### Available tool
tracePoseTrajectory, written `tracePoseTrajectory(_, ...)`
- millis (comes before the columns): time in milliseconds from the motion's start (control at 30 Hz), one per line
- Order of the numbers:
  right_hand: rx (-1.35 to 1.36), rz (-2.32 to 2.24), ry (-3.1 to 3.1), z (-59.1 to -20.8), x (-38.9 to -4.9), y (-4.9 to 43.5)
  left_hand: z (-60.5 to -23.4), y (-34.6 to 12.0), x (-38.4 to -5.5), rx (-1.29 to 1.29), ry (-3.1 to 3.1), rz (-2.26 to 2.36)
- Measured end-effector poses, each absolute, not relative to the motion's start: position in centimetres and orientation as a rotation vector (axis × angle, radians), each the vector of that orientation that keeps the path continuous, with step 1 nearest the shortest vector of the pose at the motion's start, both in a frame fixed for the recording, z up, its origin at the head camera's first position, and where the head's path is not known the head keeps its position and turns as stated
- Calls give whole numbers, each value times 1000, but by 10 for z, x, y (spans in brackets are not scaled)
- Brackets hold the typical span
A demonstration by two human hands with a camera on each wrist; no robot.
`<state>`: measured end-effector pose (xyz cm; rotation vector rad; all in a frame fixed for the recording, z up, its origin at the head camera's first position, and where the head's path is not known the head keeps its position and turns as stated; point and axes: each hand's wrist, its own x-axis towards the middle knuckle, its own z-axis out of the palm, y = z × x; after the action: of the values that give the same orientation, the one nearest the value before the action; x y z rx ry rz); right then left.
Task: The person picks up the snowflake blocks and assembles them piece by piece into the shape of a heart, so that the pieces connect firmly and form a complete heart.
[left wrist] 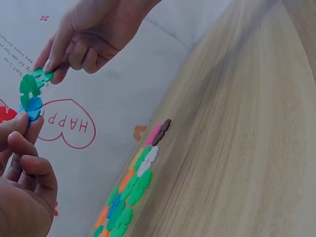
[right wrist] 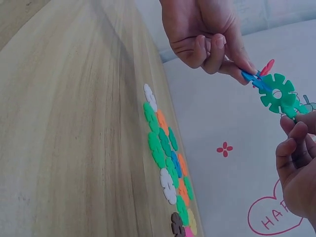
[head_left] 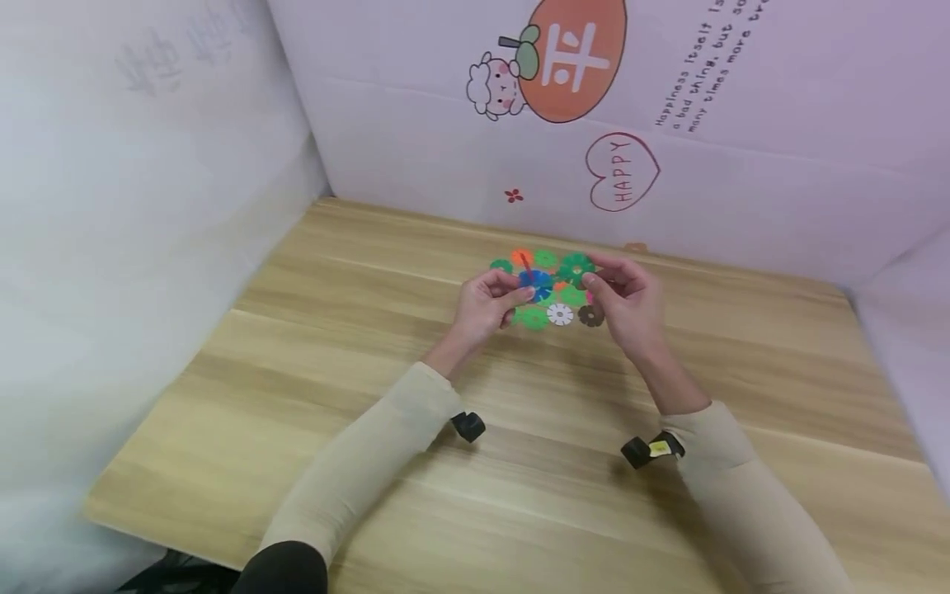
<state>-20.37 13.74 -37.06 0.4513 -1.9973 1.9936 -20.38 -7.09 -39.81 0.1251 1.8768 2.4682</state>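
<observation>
Both hands hold a small chain of slotted plastic snowflake discs above the table. My left hand [head_left: 484, 307] pinches the blue disc [head_left: 543, 286] between thumb and fingers. A red disc [right wrist: 267, 67], seen nearly edge-on, sticks out of the blue one. On the blue disc's other side sits a green disc [right wrist: 277, 93], and a second green disc [left wrist: 43, 75] joins that one. My right hand [head_left: 632, 301] pinches this outer green disc at the chain's right end. Fingers partly hide the joints.
Loose discs lie flat on the wooden table [head_left: 356, 330] under and behind the hands, among them a white disc [head_left: 560, 314], a brown disc [head_left: 590, 316] and several green and orange ones. A printed white wall [head_left: 416, 148] stands behind the table, with another panel [head_left: 148, 206] at left.
</observation>
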Motion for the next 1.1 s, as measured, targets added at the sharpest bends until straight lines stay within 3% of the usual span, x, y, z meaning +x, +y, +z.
tracePoseTrajectory(400,386,2012,-2025,-367,-189,158,-401,-50,-201,149,1813,2425)
tracePoseTrajectory(833,499,1896,-2189,-365,-208,140,-399,-109,-207,181,2056,2083)
tracePoseTrajectory(1100,612,1687,-2396,-338,-194,140,-374,-128,-212,242,2281,2013)
